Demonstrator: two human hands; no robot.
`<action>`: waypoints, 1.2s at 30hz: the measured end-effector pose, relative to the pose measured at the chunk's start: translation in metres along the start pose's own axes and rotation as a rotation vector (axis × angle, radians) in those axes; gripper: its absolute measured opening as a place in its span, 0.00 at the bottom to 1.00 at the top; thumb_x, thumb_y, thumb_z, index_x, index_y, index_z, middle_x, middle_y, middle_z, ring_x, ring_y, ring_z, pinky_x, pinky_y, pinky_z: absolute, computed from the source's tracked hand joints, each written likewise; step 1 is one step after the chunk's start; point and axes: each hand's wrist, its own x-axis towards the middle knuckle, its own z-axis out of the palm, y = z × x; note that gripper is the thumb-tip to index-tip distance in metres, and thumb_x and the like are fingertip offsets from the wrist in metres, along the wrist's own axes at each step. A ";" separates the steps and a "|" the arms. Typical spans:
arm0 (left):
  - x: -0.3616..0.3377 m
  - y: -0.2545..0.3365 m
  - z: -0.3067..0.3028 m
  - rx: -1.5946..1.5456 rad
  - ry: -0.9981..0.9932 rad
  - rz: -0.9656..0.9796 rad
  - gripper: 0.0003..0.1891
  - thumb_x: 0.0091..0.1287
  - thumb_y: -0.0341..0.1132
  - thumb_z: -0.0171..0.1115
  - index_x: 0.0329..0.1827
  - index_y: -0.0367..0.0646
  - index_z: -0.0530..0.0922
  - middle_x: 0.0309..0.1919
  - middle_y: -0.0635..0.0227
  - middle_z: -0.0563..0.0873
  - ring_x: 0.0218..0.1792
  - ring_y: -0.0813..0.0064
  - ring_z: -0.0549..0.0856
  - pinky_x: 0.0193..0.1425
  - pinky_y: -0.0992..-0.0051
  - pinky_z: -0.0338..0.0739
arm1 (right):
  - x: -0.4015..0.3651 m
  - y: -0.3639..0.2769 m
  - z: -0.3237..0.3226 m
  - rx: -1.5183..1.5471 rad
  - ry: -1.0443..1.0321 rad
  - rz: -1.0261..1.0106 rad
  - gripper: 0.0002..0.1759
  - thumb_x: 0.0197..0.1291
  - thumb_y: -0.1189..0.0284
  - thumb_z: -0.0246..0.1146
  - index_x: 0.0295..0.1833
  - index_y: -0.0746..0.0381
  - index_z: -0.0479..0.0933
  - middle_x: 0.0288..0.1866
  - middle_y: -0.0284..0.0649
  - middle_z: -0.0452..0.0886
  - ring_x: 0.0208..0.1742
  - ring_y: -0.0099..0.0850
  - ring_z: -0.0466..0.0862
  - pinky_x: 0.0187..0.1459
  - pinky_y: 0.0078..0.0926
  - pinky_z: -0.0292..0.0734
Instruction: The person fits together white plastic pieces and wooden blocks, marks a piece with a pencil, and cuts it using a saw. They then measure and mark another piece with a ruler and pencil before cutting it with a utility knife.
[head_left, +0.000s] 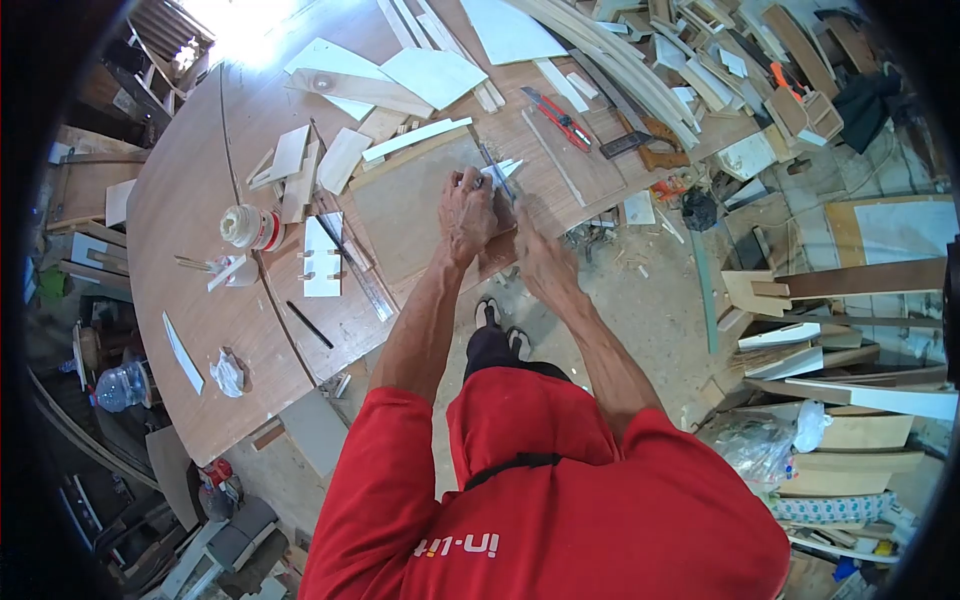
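My left hand [467, 215] rests on a flat brown board [395, 205] near the table's front edge, its fingers bent down over a small white piece [503, 172]. What the fingertips pinch is partly hidden. Just right of it, my right hand [543, 262] is closed around the lower end of a thin blue-grey blade-like tool [495, 165]. The tool crosses the white piece and points away from me. The right fingers are slightly blurred.
On the wooden table [180, 290] are a glue jar [250, 228], a slotted white piece [322, 265], a black pen [310, 325], red pliers [565, 125], a try square [625, 143] and wood strips. Wood offcuts [850, 435] are stacked at the right.
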 end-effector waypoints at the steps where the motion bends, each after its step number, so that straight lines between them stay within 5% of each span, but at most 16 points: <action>1: 0.000 -0.001 0.002 -0.003 0.006 -0.004 0.19 0.51 0.30 0.63 0.49 0.43 0.83 0.47 0.64 0.79 0.49 0.57 0.77 0.51 0.66 0.78 | -0.005 -0.003 -0.009 -0.005 -0.001 -0.006 0.44 0.53 0.79 0.54 0.79 0.59 0.51 0.28 0.57 0.81 0.31 0.57 0.82 0.36 0.51 0.75; 3: -0.001 -0.002 0.004 -0.028 0.045 0.002 0.18 0.51 0.31 0.64 0.48 0.43 0.83 0.46 0.64 0.79 0.49 0.57 0.77 0.52 0.66 0.78 | -0.023 -0.011 -0.033 0.071 -0.338 0.240 0.47 0.51 0.79 0.55 0.79 0.54 0.48 0.35 0.63 0.82 0.37 0.59 0.84 0.38 0.54 0.76; 6: -0.002 0.000 0.004 -0.063 0.029 -0.014 0.18 0.48 0.29 0.63 0.45 0.38 0.82 0.45 0.61 0.78 0.50 0.56 0.76 0.55 0.64 0.75 | 0.003 -0.014 -0.032 -0.010 -0.372 0.241 0.47 0.51 0.79 0.55 0.79 0.54 0.49 0.32 0.62 0.82 0.35 0.59 0.83 0.37 0.54 0.75; 9: 0.000 -0.003 0.004 -0.053 0.014 0.011 0.19 0.48 0.28 0.62 0.46 0.39 0.83 0.45 0.61 0.78 0.50 0.56 0.76 0.56 0.64 0.75 | 0.002 -0.004 -0.014 0.044 -0.185 0.111 0.46 0.52 0.79 0.53 0.79 0.56 0.49 0.28 0.61 0.80 0.29 0.58 0.82 0.34 0.51 0.74; 25: -0.004 -0.002 0.003 -0.034 0.030 0.017 0.17 0.54 0.31 0.61 0.49 0.41 0.82 0.45 0.61 0.79 0.46 0.55 0.77 0.51 0.63 0.77 | 0.000 -0.005 -0.019 0.026 -0.322 0.227 0.48 0.50 0.80 0.56 0.79 0.54 0.49 0.28 0.61 0.80 0.31 0.58 0.83 0.35 0.52 0.75; 28: -0.001 -0.003 0.002 -0.027 0.029 0.045 0.18 0.53 0.31 0.62 0.49 0.41 0.82 0.45 0.61 0.79 0.46 0.55 0.77 0.52 0.64 0.76 | 0.013 -0.003 -0.006 0.096 -0.086 0.050 0.49 0.49 0.80 0.55 0.80 0.54 0.48 0.27 0.60 0.80 0.30 0.58 0.82 0.34 0.52 0.75; 34: -0.003 -0.006 0.008 -0.018 0.055 0.038 0.19 0.51 0.32 0.63 0.49 0.40 0.81 0.45 0.61 0.79 0.47 0.56 0.77 0.51 0.64 0.76 | -0.006 -0.011 -0.028 0.019 -0.359 0.243 0.40 0.57 0.78 0.51 0.78 0.55 0.53 0.33 0.61 0.82 0.33 0.58 0.83 0.38 0.52 0.74; 36: -0.001 -0.002 0.005 -0.074 0.007 -0.014 0.18 0.50 0.30 0.62 0.46 0.40 0.83 0.45 0.62 0.78 0.52 0.56 0.75 0.55 0.62 0.74 | 0.017 -0.002 -0.005 0.100 -0.085 0.048 0.41 0.57 0.79 0.52 0.78 0.55 0.52 0.32 0.61 0.82 0.31 0.57 0.83 0.36 0.51 0.75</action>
